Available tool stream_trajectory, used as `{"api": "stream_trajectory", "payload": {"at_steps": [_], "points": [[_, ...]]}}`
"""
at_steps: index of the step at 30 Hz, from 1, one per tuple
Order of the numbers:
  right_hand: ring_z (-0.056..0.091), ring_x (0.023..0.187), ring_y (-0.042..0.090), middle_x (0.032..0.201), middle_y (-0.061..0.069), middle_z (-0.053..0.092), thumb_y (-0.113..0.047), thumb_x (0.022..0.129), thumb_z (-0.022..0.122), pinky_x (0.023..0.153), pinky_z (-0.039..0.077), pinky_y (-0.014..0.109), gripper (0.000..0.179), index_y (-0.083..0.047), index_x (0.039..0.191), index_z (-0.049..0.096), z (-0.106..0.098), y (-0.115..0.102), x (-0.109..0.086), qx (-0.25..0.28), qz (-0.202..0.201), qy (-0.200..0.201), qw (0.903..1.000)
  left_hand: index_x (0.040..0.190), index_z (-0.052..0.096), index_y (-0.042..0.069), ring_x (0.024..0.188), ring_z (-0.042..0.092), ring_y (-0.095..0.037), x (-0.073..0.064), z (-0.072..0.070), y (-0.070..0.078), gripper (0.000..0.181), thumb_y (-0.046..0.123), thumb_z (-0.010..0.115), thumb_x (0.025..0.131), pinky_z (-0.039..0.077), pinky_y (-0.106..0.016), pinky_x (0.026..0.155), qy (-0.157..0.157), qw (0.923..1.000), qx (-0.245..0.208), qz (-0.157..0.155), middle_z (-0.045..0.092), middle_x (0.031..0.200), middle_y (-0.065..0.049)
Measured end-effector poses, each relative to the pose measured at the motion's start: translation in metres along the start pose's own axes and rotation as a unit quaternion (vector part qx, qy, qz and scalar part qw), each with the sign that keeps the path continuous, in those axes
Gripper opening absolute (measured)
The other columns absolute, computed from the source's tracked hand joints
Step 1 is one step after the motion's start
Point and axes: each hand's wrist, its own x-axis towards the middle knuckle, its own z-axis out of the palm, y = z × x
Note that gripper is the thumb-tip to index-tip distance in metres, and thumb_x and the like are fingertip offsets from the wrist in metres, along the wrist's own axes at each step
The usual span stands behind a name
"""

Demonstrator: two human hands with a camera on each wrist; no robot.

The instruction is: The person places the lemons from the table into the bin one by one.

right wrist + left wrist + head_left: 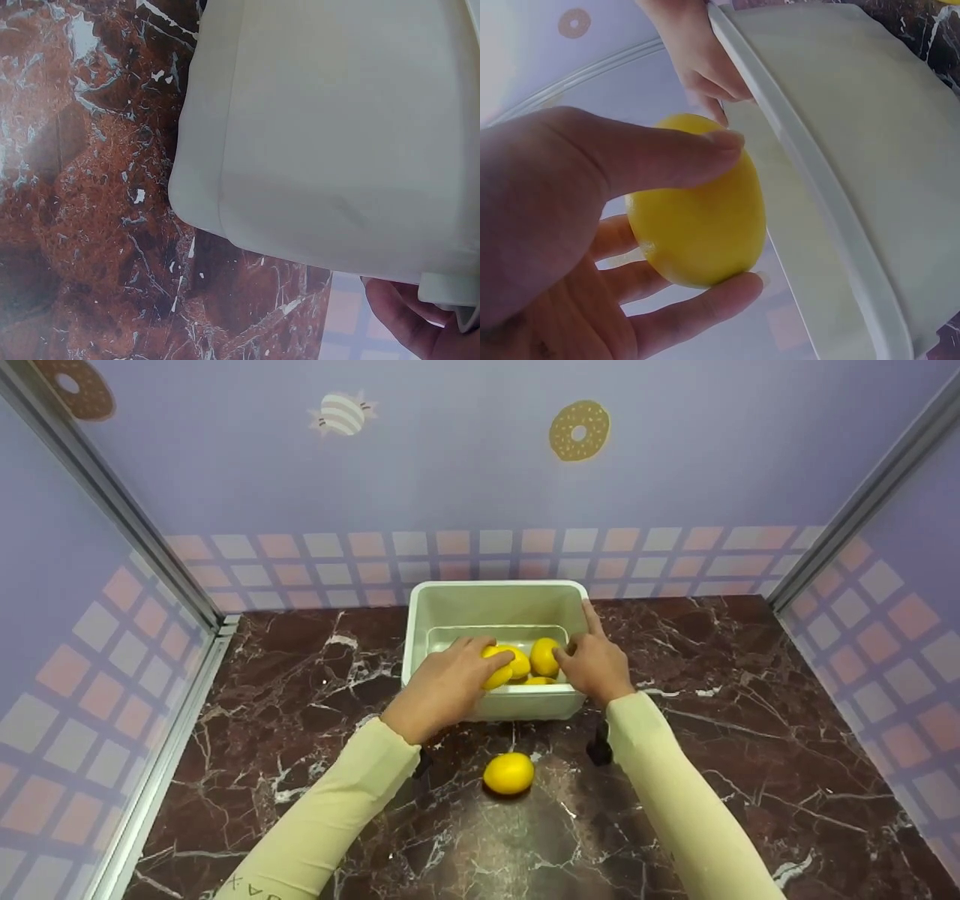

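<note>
A pale plastic bin point(498, 584) stands on the marbled tabletop. My left hand point(448, 679) reaches over its near rim and holds a lemon point(705, 236) between thumb and fingers, as the left wrist view shows closely. Inside the bin lie other lemons point(545, 657), partly hidden by the near wall and the hands. At the bin's right side, my right hand point(598, 666) grips the rim, index finger stretched along the side; in the right wrist view, its fingers point(405, 319) curl by the rim. One more lemon point(509, 774) sits on the tabletop in front of the bin.
The dark red marbled tabletop point(300, 735) extends on both sides of the bin. Behind it rises a lilac wall point(465, 472) with printed sweets and checks. Side panels with metal edge strips point(165, 765) close in left and right.
</note>
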Motion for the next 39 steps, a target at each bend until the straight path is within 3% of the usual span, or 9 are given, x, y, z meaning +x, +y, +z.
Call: {"api": "stream_trajectory", "payload": {"at_steps": [6, 15, 26, 33, 39], "points": [[0.063, 0.085, 0.035, 0.164, 0.0, 0.012, -0.042, 0.093, 0.054, 0.077, 0.049, 0.05, 0.037, -0.009, 0.087, 0.07, -0.001, 0.0, 0.0, -0.004, -0.001, -0.007, 1.0, 0.133, 0.056, 0.022, 0.124, 0.053, -0.03, 0.003, -0.003, -0.003, 0.055, 0.005, 0.07, 0.083, 0.056, -0.046, 0.082, -0.023, 0.9994, -0.01, -0.024, 0.052, 0.138, -0.011], [0.064, 0.088, 0.038, 0.164, -0.001, 0.012, -0.04, 0.093, 0.056, 0.081, 0.049, 0.052, 0.035, -0.009, 0.085, 0.07, -0.001, 0.0, 0.0, 0.003, 0.001, -0.004, 1.0, 0.135, 0.055, 0.022, 0.122, 0.053, -0.031, 0.01, -0.003, -0.007, 0.055, 0.006, 0.069, 0.084, 0.056, -0.046, 0.08, -0.032, 0.999, 0.001, -0.032, 0.052, 0.137, -0.01], [0.063, 0.085, 0.036, 0.164, -0.001, 0.013, -0.042, 0.093, 0.054, 0.078, 0.049, 0.052, 0.037, -0.009, 0.085, 0.07, -0.001, 0.0, 0.0, -0.006, -0.002, -0.004, 1.0, 0.138, 0.051, 0.025, 0.123, 0.052, -0.032, 0.017, -0.006, -0.011, 0.059, 0.006, 0.067, 0.084, 0.053, -0.05, 0.09, -0.046, 0.9978, 0.007, -0.047, 0.05, 0.14, -0.012], [0.063, 0.084, 0.037, 0.164, -0.001, 0.012, -0.042, 0.093, 0.055, 0.078, 0.049, 0.051, 0.036, -0.01, 0.084, 0.069, -0.001, 0.0, 0.0, -0.005, 0.001, -0.005, 1.0, 0.141, 0.05, 0.024, 0.125, 0.051, -0.033, 0.022, -0.006, -0.014, 0.06, 0.006, 0.065, 0.086, 0.049, -0.049, 0.097, -0.052, 0.9971, -0.005, -0.056, 0.049, 0.142, -0.012], [0.063, 0.083, 0.035, 0.164, -0.001, 0.011, -0.042, 0.093, 0.055, 0.078, 0.048, 0.05, 0.036, -0.01, 0.084, 0.069, -0.002, -0.001, -0.001, -0.001, 0.004, -0.008, 1.0, 0.138, 0.053, 0.023, 0.121, 0.053, -0.033, 0.025, -0.004, -0.017, 0.059, 0.002, 0.064, 0.084, 0.052, -0.048, 0.092, -0.04, 0.9977, -0.012, -0.054, 0.051, 0.139, -0.013]]}}
